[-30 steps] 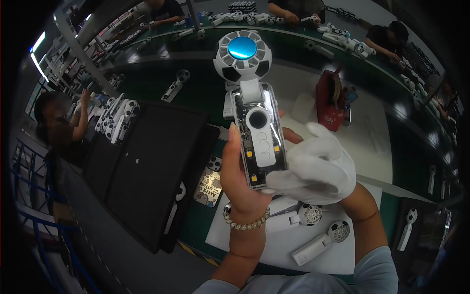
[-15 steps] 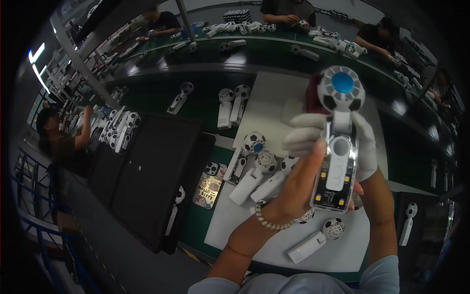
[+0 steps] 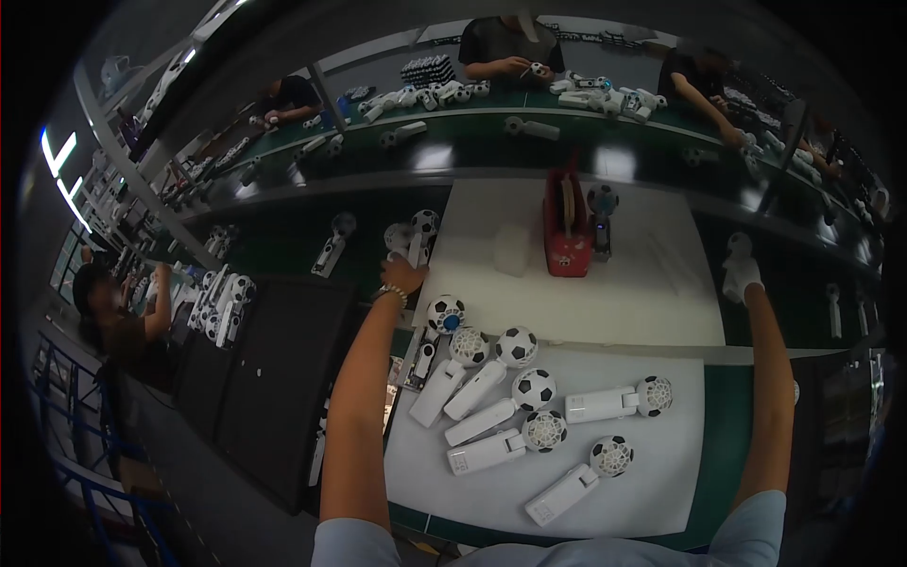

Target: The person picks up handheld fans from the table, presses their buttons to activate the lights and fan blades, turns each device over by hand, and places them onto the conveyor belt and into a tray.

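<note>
At the left edge of the pale board, my left hand [image 3: 404,274] closes its fingers round the lower part of a white device with a soccer-ball head [image 3: 401,236]; a second such device [image 3: 425,224] is right beside it. My right hand [image 3: 742,279], in a white glove, is far to the right over the dark green surface. A blurred pale round shape [image 3: 739,246] is at its fingertips; its grip is unclear. Several soccer-ball devices [image 3: 487,420] lie on the white mat [image 3: 642,510] between my arms.
A red tape dispenser [image 3: 567,236] stands on the pale board [image 3: 472,283], with a clear-bodied device [image 3: 602,227] beside it. A black padded case [image 3: 274,378] is at the left. People [image 3: 510,47] work across the line, and another person [image 3: 123,321] sits at the left.
My hands have parted from the clear-bodied device they held up, my left hand going left and my right hand right. The view has shifted, and the dispenser and mat are less covered.
</note>
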A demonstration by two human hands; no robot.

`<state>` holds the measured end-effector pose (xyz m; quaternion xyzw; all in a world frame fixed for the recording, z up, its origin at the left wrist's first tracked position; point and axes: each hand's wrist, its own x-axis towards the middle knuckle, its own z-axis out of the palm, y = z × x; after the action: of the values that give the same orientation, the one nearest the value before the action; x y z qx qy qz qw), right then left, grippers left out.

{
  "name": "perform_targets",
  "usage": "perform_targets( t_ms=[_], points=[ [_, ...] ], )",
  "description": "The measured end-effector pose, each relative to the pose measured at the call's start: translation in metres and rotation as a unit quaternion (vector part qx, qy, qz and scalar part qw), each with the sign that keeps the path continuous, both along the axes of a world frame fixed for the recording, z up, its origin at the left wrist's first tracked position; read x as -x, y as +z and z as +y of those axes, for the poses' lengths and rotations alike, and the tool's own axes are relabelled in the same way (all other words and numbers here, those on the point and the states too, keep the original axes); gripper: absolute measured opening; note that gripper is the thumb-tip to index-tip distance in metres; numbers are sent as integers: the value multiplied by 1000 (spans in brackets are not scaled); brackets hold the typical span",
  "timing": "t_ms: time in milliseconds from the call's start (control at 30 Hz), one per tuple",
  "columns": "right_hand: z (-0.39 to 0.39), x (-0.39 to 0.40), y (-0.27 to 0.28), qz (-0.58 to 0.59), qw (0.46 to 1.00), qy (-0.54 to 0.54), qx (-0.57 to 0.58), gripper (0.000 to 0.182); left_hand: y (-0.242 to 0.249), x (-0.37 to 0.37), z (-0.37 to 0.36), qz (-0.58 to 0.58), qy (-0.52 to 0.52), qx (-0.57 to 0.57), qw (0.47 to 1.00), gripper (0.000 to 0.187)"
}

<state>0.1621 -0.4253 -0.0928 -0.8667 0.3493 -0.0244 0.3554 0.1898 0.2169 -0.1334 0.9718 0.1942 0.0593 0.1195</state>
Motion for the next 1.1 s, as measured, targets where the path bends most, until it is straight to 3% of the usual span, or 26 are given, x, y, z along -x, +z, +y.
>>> perform_targets(
  t_ms=[33, 100, 167, 267, 367, 433, 467, 533, 567, 633, 667, 700, 767, 800, 833, 867, 900, 967, 1000, 1033, 1067, 1100],
  points=[
    [-22, -8, -23, -4, 1000, -2, -2, 44, -10, -8, 7, 44, 6, 49, 998, 88],
    [-40, -12, -46, 58, 972, 66, 217, 48, -12, -19, 13, 39, -15, 33, 999, 93],
    [-41, -12, -53, 46, 968, 60, 240, 48, -15, -23, 11, 39, -34, 17, 999, 98],
    [-29, -10, -43, 29, 966, 32, 255, 48, -9, -25, 5, -26, 42, 15, 999, 96],
    [-8, 7, -11, 73, 969, 15, 236, 49, -9, -36, 16, 44, 83, 3, 996, 88],
    [-7, 18, -4, 124, 966, 24, 225, 51, 17, -21, 18, 164, -69, 239, 955, 72],
    [-8, 21, -7, 105, 966, 27, 235, 53, 21, -18, 19, 165, -72, 239, 954, 72],
    [1, 33, 0, 87, 966, 30, 243, 55, 23, -10, 22, 71, 5, 331, 941, 46],
    [6, 39, 6, 64, 970, 20, 235, 56, 25, -9, 23, 73, 4, 330, 941, 46],
    [21, 45, 10, 47, 973, 12, 225, 58, 44, 4, 16, 68, 59, 583, 808, 34],
    [25, 43, 8, -43, 966, 25, 253, 59, 58, 14, 9, 61, 55, 624, 777, 22],
    [32, 44, 6, -131, 950, 40, 280, 60, 67, 22, 4, 63, 59, 624, 777, 22],
    [71, 52, 17, -142, 942, 99, 288, 58, 76, 35, 1, 59, -32, 714, 697, 18],
    [94, 55, 26, -158, 929, 156, 295, 57, 80, 39, -7, 23, 16, 717, 696, 16],
    [113, 58, 38, -164, 928, 167, 291, 57, 74, 43, -4, -6, 2, 768, 640, 14],
    [132, 62, 53, -147, 929, 279, 193, 55, 69, 47, 2, -38, -12, 813, 581, 11],
    [156, 64, 63, -127, 909, 386, 91, 53, 92, 65, -16, 6, -2, 889, 458, 13],
    [219, 81, 68, -123, 911, 347, -187, 50, 104, 86, -33, 23, -80, 876, 475, 15],
    [248, 88, 66, -148, 879, 430, -143, 52, 109, 98, -50, 7, -76, 832, 550, 15],
    [272, 94, 60, -172, 842, 502, -96, 53, 112, 105, -57, 40, -80, 829, 551, 15],
    [295, 97, 53, -189, 846, 493, -69, 52, 113, 108, -66, 77, -89, 825, 552, 15],
    [315, 95, 51, -212, 847, 485, -40, 52, 110, 110, -73, 21, -65, 811, 581, 13]
  ],
)
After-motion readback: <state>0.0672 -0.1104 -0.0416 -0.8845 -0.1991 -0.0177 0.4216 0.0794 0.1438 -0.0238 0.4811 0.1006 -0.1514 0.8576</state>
